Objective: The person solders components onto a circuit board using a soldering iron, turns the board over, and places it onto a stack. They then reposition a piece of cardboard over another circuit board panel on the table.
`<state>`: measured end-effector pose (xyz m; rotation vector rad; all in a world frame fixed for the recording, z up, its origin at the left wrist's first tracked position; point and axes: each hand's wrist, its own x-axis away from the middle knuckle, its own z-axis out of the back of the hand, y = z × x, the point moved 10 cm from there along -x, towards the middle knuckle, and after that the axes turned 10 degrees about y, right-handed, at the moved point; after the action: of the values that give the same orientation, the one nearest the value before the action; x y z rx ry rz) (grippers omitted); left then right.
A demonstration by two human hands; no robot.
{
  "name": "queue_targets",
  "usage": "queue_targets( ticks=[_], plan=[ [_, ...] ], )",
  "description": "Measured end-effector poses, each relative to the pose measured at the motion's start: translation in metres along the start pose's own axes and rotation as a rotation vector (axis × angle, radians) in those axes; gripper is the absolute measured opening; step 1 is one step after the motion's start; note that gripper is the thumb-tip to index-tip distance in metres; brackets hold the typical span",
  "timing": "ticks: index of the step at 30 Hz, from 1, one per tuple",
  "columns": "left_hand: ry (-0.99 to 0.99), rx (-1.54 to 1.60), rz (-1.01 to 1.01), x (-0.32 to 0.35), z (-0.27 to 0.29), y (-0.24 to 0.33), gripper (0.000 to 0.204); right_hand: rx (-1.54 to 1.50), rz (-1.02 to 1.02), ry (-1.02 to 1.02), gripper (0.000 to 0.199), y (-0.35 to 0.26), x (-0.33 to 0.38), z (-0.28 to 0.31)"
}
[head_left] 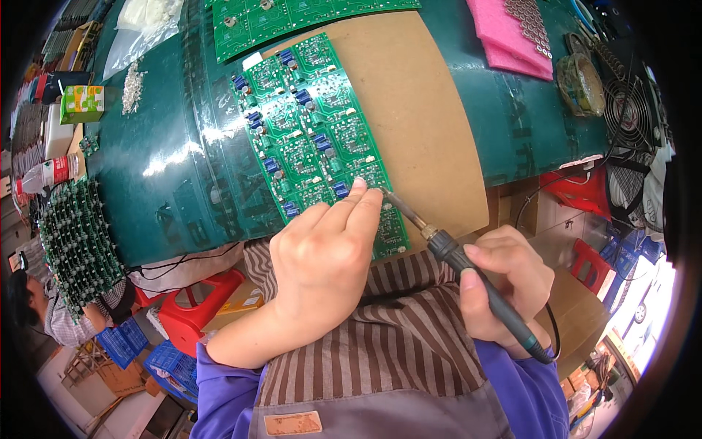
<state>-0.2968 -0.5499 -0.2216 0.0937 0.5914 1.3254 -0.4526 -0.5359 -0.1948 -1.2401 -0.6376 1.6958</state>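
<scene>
Head cam view: the right hand (504,282) is wrapped around a soldering iron (468,267), fingers clenched on the black grip pen-style, with the metal tip angled up and left onto the near end of a long green circuit board panel (314,139). The left hand (325,263) sits just left of that tip, fingers curled loosely with the fingertips (358,186) pressed down on the board right beside where the iron touches. Can't tell if there's a strand of solder pinched in there; it's too small to make out, so it could just be steadying the panel.

The panel lies on a brown sheet of board (424,110) over the green table mat (161,161), running away from the fingertips toward the far side, with blue components along its left edge.

My read: this is mid-soldering on a joint at the near end of the panel. The next move probably calls for a steady tip, lifting off clean, then shifting both hands along to the neighbouring joint.

Off to the far right of the iron hand are a small fan (632,110) and a pink foam pad (504,36).
</scene>
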Motion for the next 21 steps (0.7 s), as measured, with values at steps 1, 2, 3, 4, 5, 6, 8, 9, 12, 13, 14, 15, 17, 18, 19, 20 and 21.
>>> queue_targets(
  ticks=[1,2,3,4,5,6,8,9,12,13,14,15,17,18,19,20,21],
  plan=[
    [-0.001,0.0,-0.002,-0.002,0.002,0.0,0.015,0.0,0.0,0.002,0.019,0.001,0.001,0.002],
    [-0.038,0.005,-0.015,-0.005,0.0,0.001,0.014,0.009,-0.001,0.022,0.019,0.001,0.001,0.006],
    [-0.076,0.01,-0.028,-0.006,-0.002,0.003,0.012,0.018,-0.002,0.041,0.019,0.002,0.002,0.01],
    [-0.076,0.008,-0.029,-0.006,0.0,0.004,0.012,0.017,-0.001,0.043,0.019,0.001,0.003,0.013],
    [-0.094,0.022,-0.006,-0.005,-0.001,0.004,0.011,0.028,-0.009,0.036,0.019,0.001,0.004,0.015],
    [-0.113,0.036,0.019,-0.003,-0.001,0.003,0.009,0.04,-0.017,0.028,0.02,0.002,0.006,0.017],
    [-0.083,0.103,0.028,0.001,0.002,0.003,0.013,0.045,-0.016,0.017,0.02,0.0,0.012,0.02],
    [-0.052,0.169,0.038,0.003,0.006,0.003,0.017,0.036,-0.018,0.023,0.019,-0.001,0.015,0.022],
    [-0.116,0.095,-0.033,0.012,0.012,0.017,0.015,0.036,-0.028,0.026,0.019,-0.006,0.026,0.027],
    [-0.085,0.023,-0.08,0.014,0.012,0.022,0.013,0.037,-0.032,0.018,0.019,-0.007,0.029,0.027],
    [-0.085,0.023,-0.081,0.017,0.01,0.023,0.013,0.037,-0.032,0.019,0.019,-0.008,0.031,0.028],
    [-0.09,0.034,-0.042,0.02,0.006,0.021,0.013,0.037,-0.041,0.019,0.019,-0.008,0.033,0.027],
    [-0.092,0.043,-0.005,0.023,0.002,0.019,0.012,0.035,-0.048,0.022,0.019,-0.007,0.035,0.025],
    [-0.064,0.032,-0.023,0.022,0.004,0.02,0.013,0.027,-0.033,0.027,0.019,-0.008,0.035,0.024],
    [-0.037,0.023,-0.04,0.022,0.005,0.021,0.014,0.02,-0.019,0.032,0.02,-0.009,0.034,0.022],
    [-0.037,0.024,-0.042,0.023,0.004,0.021,0.014,0.021,-0.019,0.034,0.02,-0.009,0.035,0.021],
    [-0.016,0.021,-0.059,0.024,0.005,0.022,0.014,0.015,-0.026,0.032,0.02,-0.008,0.036,0.019]
  ],
)
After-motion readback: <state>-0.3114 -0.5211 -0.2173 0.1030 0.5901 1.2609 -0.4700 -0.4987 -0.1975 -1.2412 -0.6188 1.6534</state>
